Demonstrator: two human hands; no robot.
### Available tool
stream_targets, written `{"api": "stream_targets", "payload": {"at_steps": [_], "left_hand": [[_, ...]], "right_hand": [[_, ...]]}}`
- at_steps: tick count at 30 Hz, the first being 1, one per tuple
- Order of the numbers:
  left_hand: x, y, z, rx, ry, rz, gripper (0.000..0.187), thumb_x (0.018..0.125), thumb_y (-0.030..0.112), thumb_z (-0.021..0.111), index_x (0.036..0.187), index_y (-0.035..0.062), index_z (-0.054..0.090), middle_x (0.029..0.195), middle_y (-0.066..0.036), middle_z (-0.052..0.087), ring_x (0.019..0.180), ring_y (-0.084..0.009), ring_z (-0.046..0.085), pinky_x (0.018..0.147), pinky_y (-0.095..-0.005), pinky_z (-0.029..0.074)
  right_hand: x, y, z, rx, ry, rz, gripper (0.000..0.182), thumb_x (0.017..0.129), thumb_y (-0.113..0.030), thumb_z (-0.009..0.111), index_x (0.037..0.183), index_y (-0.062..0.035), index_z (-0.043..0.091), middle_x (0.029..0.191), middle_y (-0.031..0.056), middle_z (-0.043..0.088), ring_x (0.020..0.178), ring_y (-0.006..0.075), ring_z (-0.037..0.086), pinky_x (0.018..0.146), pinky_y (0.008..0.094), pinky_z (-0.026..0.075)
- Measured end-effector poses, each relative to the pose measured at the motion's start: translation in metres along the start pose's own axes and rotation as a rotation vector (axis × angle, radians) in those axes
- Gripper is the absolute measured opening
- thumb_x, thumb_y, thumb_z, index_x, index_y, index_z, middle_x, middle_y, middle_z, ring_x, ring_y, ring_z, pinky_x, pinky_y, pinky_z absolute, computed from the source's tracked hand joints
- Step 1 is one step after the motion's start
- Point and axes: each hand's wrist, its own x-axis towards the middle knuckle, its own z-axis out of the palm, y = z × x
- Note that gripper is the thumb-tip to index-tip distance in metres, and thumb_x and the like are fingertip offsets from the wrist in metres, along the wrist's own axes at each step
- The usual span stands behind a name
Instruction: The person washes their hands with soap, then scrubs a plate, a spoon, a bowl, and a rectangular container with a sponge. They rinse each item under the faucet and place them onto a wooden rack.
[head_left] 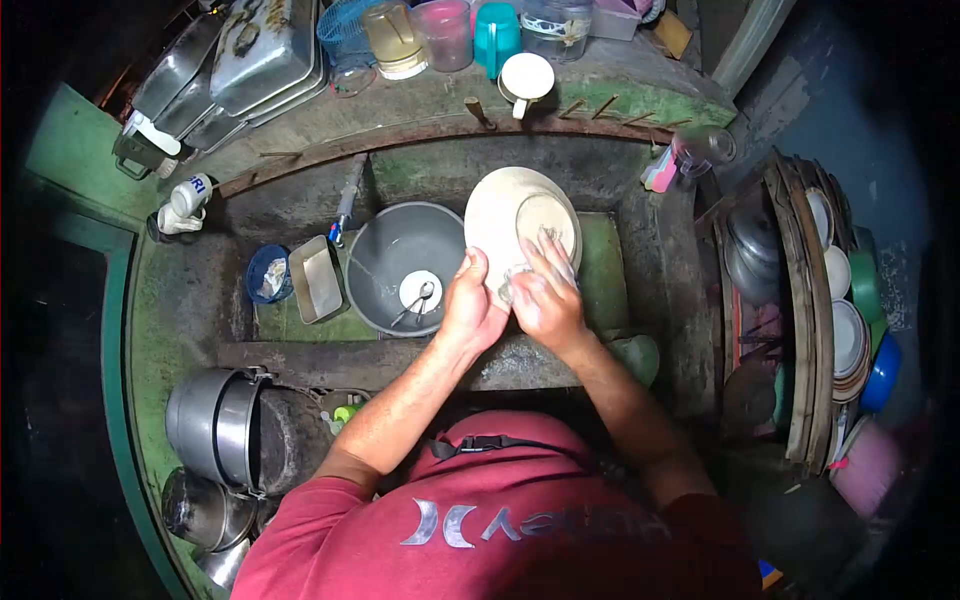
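Note:
A cream plate (490, 205) is tilted up over the sink, its underside with the round foot ring facing me. My left hand (472, 300) grips its lower left edge, thumb against the underside. My right hand (545, 300) lies over the lower part of the underside, pressing a grey, mesh-like scrubbing pad (508, 288) that shows only in part beneath the fingers. Just left of the plate sits a grey basin (372, 265), holding a small white dish (412, 283) with spoons on it.
A blue bowl (258, 276) and a rectangular tray (318, 282) stand left of the basin. Cups, a teal mug (497, 40) and metal pans (262, 60) line the back ledge. Pots (205, 420) are at lower left; a wooden rack (800, 300) with dishes is at right.

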Motion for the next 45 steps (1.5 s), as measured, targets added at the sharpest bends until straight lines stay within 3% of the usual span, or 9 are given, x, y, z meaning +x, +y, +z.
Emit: {"api": "stream_targets", "payload": {"at_steps": [11,18,23,26,32,35,37,40,45], "left_hand": [[0.005,0.001,0.01,0.043,-0.03,0.048,0.042,0.103,0.033,0.035,0.135,0.0064,0.038,0.133,-0.013,0.049,0.122,-0.027,0.05,0.104,-0.0429,0.04],[0.004,0.002,0.0,0.102,-0.049,-0.012,0.041,0.1,0.034,0.044,0.133,0.0092,0.042,0.126,-0.009,0.055,0.117,-0.0243,0.054,0.098,-0.0445,0.044],[-0.009,0.002,-0.007,0.111,-0.022,-0.068,0.051,0.097,0.035,0.048,0.138,0.0063,0.039,0.136,-0.01,0.049,0.126,-0.0293,0.047,0.106,-0.0521,0.036],[-0.006,0.012,-0.025,0.028,-0.013,-0.073,0.05,0.096,0.035,0.052,0.136,0.0067,0.042,0.135,-0.01,0.051,0.125,-0.0294,0.048,0.105,-0.0518,0.037],[-0.007,0.004,-0.014,0.091,0.036,-0.044,0.043,0.097,0.034,0.05,0.132,0.0079,0.045,0.13,-0.009,0.053,0.123,-0.0273,0.049,0.105,-0.0525,0.036],[-0.012,-0.007,-0.015,0.154,0.01,-0.032,0.04,0.098,0.031,0.05,0.13,0.0078,0.048,0.131,-0.009,0.053,0.121,-0.0268,0.05,0.104,-0.0518,0.037],[-0.016,-0.006,0.004,0.151,-0.002,-0.028,0.036,0.098,0.027,0.051,0.127,0.0053,0.052,0.126,-0.009,0.057,0.115,-0.0252,0.054,0.101,-0.0469,0.041],[-0.01,-0.008,-0.003,0.168,0.008,0.008,0.034,0.098,0.024,0.051,0.124,0.0026,0.053,0.12,-0.009,0.06,0.112,-0.023,0.056,0.098,-0.0431,0.044],[-0.013,-0.011,-0.007,0.296,-0.084,0.027,0.021,0.097,0.017,0.053,0.11,0.0018,0.059,0.103,-0.006,0.065,0.094,-0.0152,0.062,0.087,-0.0352,0.05]], "right_hand": [[0.001,-0.001,-0.003,-0.016,0.043,0.038,0.013,0.073,-0.006,0.067,0.085,-0.0052,0.062,0.127,0.0203,0.056,0.123,0.0409,0.049,0.103,0.0548,0.036],[0.072,0.013,0.001,-0.01,-0.163,0.047,0.009,0.075,-0.015,0.068,0.075,-0.0077,0.063,0.095,0.0082,0.068,0.103,0.0293,0.063,0.096,0.0489,0.043],[0.088,0.064,-0.013,0.171,-0.186,0.648,0.018,0.079,-0.019,0.072,0.083,-0.0026,0.067,0.081,0.0122,0.069,0.082,0.0201,0.068,0.073,0.0322,0.051],[0.047,0.107,-0.02,0.185,0.022,0.886,0.019,0.082,-0.019,0.069,0.086,-0.0007,0.066,0.084,0.0158,0.069,0.082,0.0298,0.068,0.075,0.0353,0.051],[0.012,0.017,-0.001,0.055,0.113,0.151,0.006,0.077,-0.004,0.065,0.08,-0.0053,0.059,0.119,0.0211,0.061,0.119,0.0401,0.053,0.103,0.0464,0.04],[0.022,0.024,0.0,0.019,0.081,0.08,0.006,0.078,-0.004,0.064,0.08,-0.0046,0.059,0.117,0.0208,0.061,0.117,0.0403,0.054,0.102,0.0461,0.041],[0.023,0.042,0.002,0.089,0.304,0.523,0.009,0.075,-0.001,0.064,0.083,-0.0019,0.059,0.115,0.0205,0.063,0.119,0.041,0.053,0.102,0.0466,0.042],[0.0,0.015,-0.008,0.079,0.122,0.057,0.015,0.074,0.0,0.066,0.089,-0.0027,0.061,0.113,0.0195,0.063,0.121,0.0402,0.052,0.101,0.0508,0.041],[0.042,0.015,-0.018,0.189,-0.032,-0.034,0.009,0.072,-0.003,0.067,0.079,-0.0042,0.062,0.086,0.012,0.062,0.091,0.0315,0.063,0.089,0.0483,0.046]]}}
